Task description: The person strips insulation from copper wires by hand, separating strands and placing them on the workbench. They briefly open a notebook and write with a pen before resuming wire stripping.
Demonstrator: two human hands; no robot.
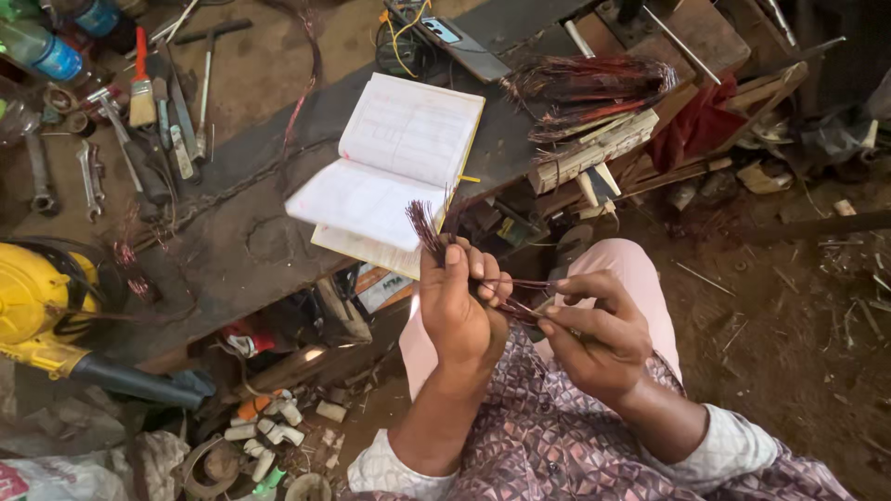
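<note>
Copper wire strands [429, 230], thin and reddish-brown, sit bunched in my left hand [457, 306], which is closed tight around the middle of the bundle, thumb pressed over the top. The cut ends fan upward above my fist, in front of the near edge of the open notebook [394, 158]. My right hand [594, 334] is pinched shut on a few loose strands that run across from the bundle, thumb and forefinger nipping them just beside my left fingers.

I judge this wire light and springy: each strand bends easily and will kink if I fold it sharply, and the fine ends look prickly. The varnished surface probably slides a little, so a firm wrap of the whole fist round the middle suits the bundle, while single strands are best taken close to where they leave the bunch, not out at the tips, where they would whip about.

Both hands hover over my lap, off the near edge of the dark workbench [251, 241]. The notebook lies open on the bench, partly overhanging that edge. Further back on the bench rests another bundle of copper wire [594, 88] over a wooden block [594, 148]. Spanners [88, 176] and a paintbrush [141, 93] lie beyond the bench's left end, and a yellow power tool [42, 301] sits further left, nearer me.
</note>
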